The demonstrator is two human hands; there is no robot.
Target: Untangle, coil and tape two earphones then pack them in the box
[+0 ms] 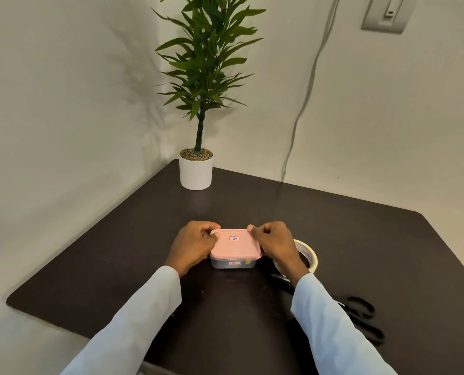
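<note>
Both hands are on the box, which sits on the dark table right in front of me, roughly midway between the two pale sleeves. From where I watch, the left hand grips the left edge of the pink lid, fingers curled over the far left corner and the thumb side tucked against the rim. The right hand mirrors it on the other side, fingers curled round the far right corner of the lid, one fingertip showing above the lid's back edge. The lid lies flat on top of the box and carries a small red-bordered label near its middle; the box body below is clear with dark contents I cannot make out, and it bears a second small label on its near wall. The earphones are not something I can pick out in this view. Just behind the right wrist, touching or nearly touching it, a roll of tape stands tilted on the table, partly hidden by the hand. Black scissors lie beside the right forearm, toward the near right of the table. A potted plant in a white pot stands at the far corner, well apart from the box, and a cable hangs down the wall to the right of it.
</note>
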